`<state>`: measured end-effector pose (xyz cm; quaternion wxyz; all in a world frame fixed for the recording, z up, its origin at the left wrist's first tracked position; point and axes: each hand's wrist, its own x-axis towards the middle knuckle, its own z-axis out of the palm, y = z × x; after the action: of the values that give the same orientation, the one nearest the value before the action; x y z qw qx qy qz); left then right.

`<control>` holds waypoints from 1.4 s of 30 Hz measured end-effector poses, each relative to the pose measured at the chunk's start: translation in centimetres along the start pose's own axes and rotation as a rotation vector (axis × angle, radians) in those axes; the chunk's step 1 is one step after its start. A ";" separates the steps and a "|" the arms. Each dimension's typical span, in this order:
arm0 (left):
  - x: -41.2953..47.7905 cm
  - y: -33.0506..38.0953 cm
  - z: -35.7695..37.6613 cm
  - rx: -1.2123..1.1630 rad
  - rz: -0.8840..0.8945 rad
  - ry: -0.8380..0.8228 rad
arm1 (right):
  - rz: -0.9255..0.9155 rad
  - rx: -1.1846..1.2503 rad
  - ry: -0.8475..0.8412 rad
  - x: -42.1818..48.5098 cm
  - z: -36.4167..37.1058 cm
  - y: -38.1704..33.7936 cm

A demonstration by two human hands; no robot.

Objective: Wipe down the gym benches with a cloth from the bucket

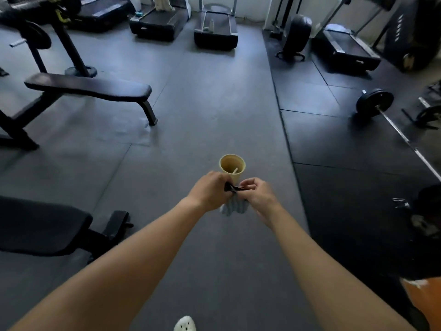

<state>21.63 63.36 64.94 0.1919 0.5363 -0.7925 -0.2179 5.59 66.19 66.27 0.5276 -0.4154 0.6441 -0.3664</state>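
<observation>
A small yellow bucket (232, 166) stands on the dark rubber floor just beyond my hands, with a pale stick-like thing inside it. My left hand (208, 191) and my right hand (259, 193) both grip the top edge of a pale striped cloth (232, 206), which hangs down between them. A dark strip runs between my fingers along the cloth's upper edge. One flat black bench (88, 88) stands at the upper left. A second black bench (40, 229) lies at the lower left.
Several treadmills (216, 29) line the back wall. A barbell with a plate (374, 101) lies on the floor at the right. A weight rack (59, 37) stands behind the far bench. My white shoe (185, 324) shows at the bottom edge.
</observation>
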 end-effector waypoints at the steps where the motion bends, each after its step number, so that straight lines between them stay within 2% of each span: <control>1: 2.4 -0.8 -0.4 -0.011 -0.004 -0.001 | -0.005 -0.042 -0.006 2.1 0.1 -0.9; 7: 13.7 -4.8 -0.5 -0.032 -0.033 -0.020 | -0.083 -0.290 0.061 14.7 -0.2 -2.7; 11: 21.6 -8.5 1.6 -0.040 -0.082 -0.064 | -0.070 -0.400 0.028 24.9 -1.0 -1.8; 17: 34.9 -13.4 7.9 -0.078 -0.258 -0.146 | -0.048 -0.588 -0.053 39.9 -3.0 0.0; 20: 41.0 -16.7 13.1 -0.068 -0.321 -0.222 | -0.010 -0.654 -0.101 47.7 -4.0 2.6; 25: 49.6 -23.7 23.1 -0.056 -0.326 -0.290 | -0.001 -0.686 -0.093 60.5 -4.9 9.2; 27: 52.7 -26.6 27.1 -0.059 -0.305 -0.266 | -0.006 -0.664 -0.073 65.4 -5.0 12.4; 31: 56.6 -31.7 34.4 -0.133 -0.293 -0.108 | -0.085 -0.610 -0.002 73.1 -4.5 18.7; 35: 56.6 -35.6 41.0 -0.206 -0.267 -0.088 | -0.139 -0.637 0.024 76.9 -3.6 25.2; 38: 55.7 -38.6 46.0 -0.194 -0.286 -0.171 | -0.028 -0.684 -0.016 77.7 -2.6 30.4; 42: 54.3 -40.6 50.8 -0.067 -0.298 -0.552 | 0.263 -0.739 -0.262 77.4 -1.4 34.9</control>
<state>6.35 6.31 4.18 -0.0468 0.5606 -0.7197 -0.4069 -8.54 8.40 5.73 0.4630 -0.5341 0.7072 0.0161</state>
